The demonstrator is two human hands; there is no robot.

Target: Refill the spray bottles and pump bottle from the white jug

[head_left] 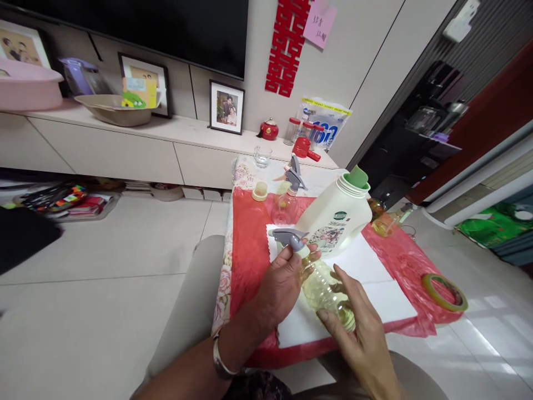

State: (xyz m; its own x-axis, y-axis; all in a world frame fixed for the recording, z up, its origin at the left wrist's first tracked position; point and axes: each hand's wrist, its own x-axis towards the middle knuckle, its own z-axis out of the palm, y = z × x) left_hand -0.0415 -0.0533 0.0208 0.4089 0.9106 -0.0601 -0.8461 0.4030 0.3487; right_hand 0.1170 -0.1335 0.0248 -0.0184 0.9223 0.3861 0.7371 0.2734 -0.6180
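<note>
A clear spray bottle with yellowish liquid and a grey trigger head lies tilted between my hands. My left hand is closed round its neck, just below the trigger head. Curved about the lower end, my right hand has its thumb and fingers on either side of the bottle. Right behind them stands a large white detergent jug, its neck uncapped and a green piece sticking up at the mouth. Another clear spray bottle with a grey trigger stands left of the jug, near a pale cap.
Red plastic sheeting and white paper cover the small table. A tape roll lies at its right edge. Another bottle with yellow liquid is behind the jug. A glass cup stands at the far left corner.
</note>
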